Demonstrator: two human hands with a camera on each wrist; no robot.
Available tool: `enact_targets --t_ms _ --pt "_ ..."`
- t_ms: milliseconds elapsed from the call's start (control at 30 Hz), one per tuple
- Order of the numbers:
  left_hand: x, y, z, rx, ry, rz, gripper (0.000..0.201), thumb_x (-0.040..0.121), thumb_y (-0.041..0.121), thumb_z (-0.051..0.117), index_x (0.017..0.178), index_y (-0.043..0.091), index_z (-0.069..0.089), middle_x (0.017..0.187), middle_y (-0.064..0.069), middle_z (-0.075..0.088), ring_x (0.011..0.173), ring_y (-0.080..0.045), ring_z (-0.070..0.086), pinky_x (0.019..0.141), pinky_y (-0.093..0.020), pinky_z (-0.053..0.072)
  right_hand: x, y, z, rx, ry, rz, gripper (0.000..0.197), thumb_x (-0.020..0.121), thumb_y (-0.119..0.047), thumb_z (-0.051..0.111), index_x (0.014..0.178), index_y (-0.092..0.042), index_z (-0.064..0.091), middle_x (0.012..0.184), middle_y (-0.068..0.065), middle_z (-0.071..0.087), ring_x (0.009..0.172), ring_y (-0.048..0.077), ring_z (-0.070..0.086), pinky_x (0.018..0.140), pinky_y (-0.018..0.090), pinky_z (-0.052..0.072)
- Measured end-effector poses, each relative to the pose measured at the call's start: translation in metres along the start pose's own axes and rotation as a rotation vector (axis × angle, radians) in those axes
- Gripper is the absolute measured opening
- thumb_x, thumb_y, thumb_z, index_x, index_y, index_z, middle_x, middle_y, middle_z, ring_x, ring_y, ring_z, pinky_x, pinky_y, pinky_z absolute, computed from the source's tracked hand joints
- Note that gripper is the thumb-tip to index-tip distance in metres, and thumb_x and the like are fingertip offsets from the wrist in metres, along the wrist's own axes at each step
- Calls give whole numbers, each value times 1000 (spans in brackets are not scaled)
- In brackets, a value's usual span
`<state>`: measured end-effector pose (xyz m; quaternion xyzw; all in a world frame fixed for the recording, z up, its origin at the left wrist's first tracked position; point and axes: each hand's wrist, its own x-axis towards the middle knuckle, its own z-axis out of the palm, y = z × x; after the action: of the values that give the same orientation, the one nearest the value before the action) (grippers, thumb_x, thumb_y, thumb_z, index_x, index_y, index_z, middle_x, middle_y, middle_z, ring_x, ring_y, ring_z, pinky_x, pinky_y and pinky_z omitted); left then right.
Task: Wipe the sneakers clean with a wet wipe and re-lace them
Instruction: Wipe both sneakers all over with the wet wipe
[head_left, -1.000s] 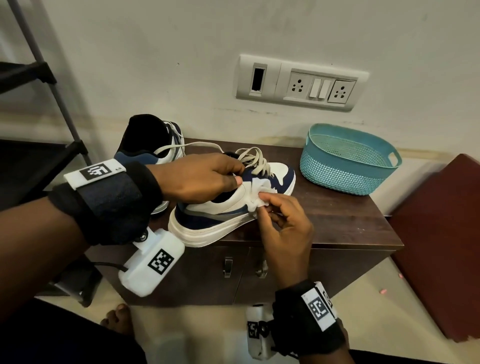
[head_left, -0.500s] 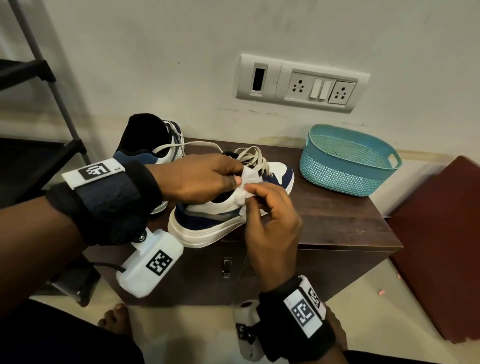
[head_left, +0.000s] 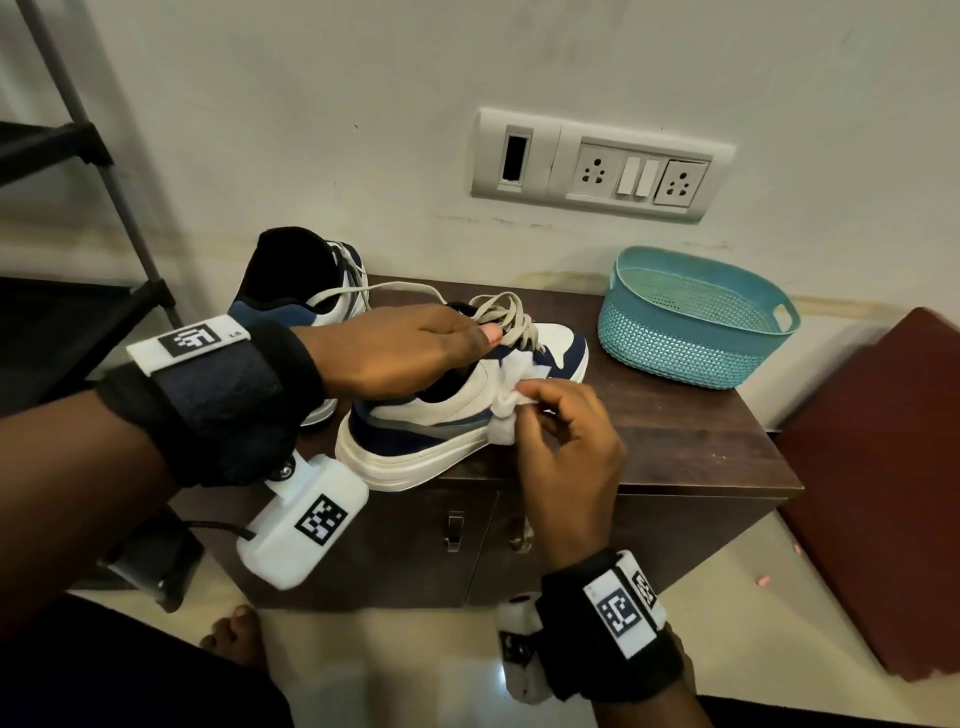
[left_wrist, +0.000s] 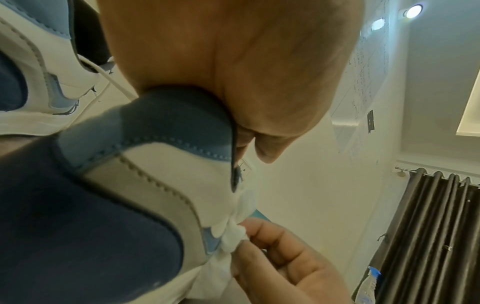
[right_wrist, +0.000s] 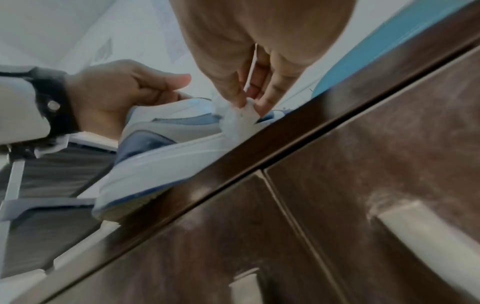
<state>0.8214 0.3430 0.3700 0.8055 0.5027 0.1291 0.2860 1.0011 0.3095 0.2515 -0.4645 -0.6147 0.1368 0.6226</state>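
Note:
A white and navy sneaker stands on the dark wooden cabinet, its heel past the front edge and its loose laces bunched on top. My left hand grips the sneaker's collar, fingers inside the opening. My right hand pinches a crumpled white wet wipe against the sneaker's near side, at mid-length above the sole. The second sneaker stands behind my left hand, mostly hidden, one lace trailing across to the right.
A teal plastic basket sits at the cabinet's right back. A socket panel is on the wall above. A dark metal rack stands at left, a maroon surface at right. My bare foot is on the floor below.
My right hand moved with the wipe up toward the laces, then back down the sneaker's side toward the sole. My left hand kept its hold on the collar.

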Motion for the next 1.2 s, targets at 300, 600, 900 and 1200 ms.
enact_targets --t_ms 300,600,900,1200 --pt "-3 6 0 -49 41 -62 53 100 65 26 70 35 57 53 26 55 54 5 52 60 -21 37 -22 -15 13 -10 -12 -98 20 89 4 71 102 -10 77 104 0 72 101 14 68 87 33 56" --pt "-5 5 0 -108 19 -57 58 99 70 23 62 49 62 58 20 56 59 1 52 72 -29 37 -36 -34 26 -43 -154 -318 25 89 10 70 109 -3 76 109 9 69 106 19 65 92 32 54" --pt "-6 11 0 -120 35 -76 59 100 67 25 68 27 55 56 16 52 54 -2 49 69 -27 38 -42 -47 40 -7 -180 -354 17 92 5 65 103 -2 77 107 12 69 101 26 65 87 37 54" --pt "-7 12 -1 -106 45 -104 67 99 67 25 94 12 63 92 -7 64 79 -16 54 88 -36 46 -27 -14 19 37 49 12 27 85 11 69 94 -13 75 102 -3 69 95 4 67 83 14 50"
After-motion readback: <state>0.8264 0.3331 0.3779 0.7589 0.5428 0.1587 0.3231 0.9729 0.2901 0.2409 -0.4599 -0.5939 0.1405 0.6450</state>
